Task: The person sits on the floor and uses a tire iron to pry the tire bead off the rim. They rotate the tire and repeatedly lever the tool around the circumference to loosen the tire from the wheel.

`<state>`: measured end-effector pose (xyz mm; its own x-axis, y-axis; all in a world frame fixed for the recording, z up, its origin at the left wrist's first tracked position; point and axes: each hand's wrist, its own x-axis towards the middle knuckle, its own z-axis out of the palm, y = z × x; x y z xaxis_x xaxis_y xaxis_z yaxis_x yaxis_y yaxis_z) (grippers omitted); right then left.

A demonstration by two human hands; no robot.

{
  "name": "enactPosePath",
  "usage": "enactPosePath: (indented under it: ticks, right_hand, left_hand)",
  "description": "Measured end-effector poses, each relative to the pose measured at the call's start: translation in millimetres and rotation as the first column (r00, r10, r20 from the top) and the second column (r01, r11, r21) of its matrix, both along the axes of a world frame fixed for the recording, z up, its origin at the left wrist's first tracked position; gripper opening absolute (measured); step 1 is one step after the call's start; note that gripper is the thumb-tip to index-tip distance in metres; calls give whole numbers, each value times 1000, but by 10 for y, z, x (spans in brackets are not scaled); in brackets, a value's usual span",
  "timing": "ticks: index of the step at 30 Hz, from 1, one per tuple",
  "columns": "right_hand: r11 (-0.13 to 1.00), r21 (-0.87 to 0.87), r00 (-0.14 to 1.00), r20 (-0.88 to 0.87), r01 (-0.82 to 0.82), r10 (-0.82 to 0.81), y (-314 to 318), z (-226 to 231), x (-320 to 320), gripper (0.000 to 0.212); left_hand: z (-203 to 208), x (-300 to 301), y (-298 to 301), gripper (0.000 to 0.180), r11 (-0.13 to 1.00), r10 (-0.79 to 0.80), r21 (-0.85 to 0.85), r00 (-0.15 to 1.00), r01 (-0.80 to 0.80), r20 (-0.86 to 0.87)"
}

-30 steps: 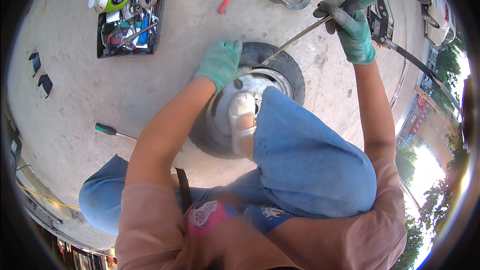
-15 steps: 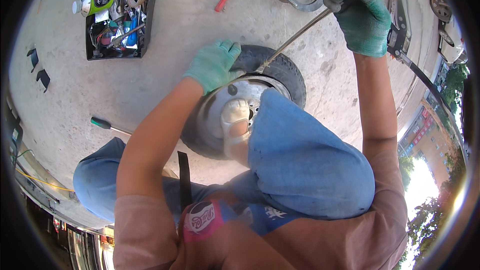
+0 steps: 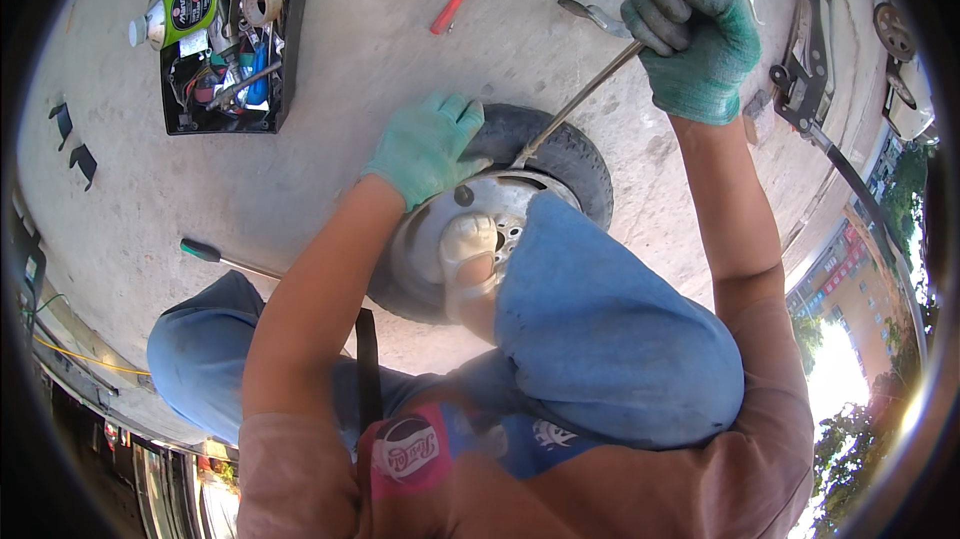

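A black tire (image 3: 585, 161) on a silver steel wheel rim (image 3: 420, 229) lies flat on the ground before me, with my sandaled foot on the rim. My right hand (image 3: 695, 34), in a green and grey work glove, grips the green and black handle of a long pry bar (image 3: 585, 97). The bar slants down to the left, its tip between the tire bead and the rim's far edge. My left hand (image 3: 425, 149), in a matching glove, rests on the tire's far left side with fingers outstretched, holding nothing.
At the far left stands a black toolbox (image 3: 290, 59) with tools, a tape roll (image 3: 262, 3) and a green-labelled can (image 3: 180, 14). A red screwdriver (image 3: 450, 13) lies ahead. A green-and-black-handled bar (image 3: 205, 251) lies left of the wheel. A floor jack (image 3: 805, 89) stands right.
My right hand has swung left and slightly nearer with the pry bar's handle, while the bar's tip stays at the rim edge. My left hand stays on the tire.
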<state>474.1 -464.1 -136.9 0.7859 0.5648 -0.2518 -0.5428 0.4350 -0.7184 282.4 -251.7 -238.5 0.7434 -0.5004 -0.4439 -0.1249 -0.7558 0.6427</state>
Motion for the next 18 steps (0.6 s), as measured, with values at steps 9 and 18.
enactPosePath:
  ticks: [9,18]
  right_hand:
    - [991,-67,985,141,113,-102,75,308,-361,17]
    - [986,-81,971,-178,148,-160,168,-197,75,22]
  left_hand:
    - [-27,-143,-112,76,990,121,79,993,-120,-10]
    - [45,6,-83,74,992,114,54,990,-110,-81]
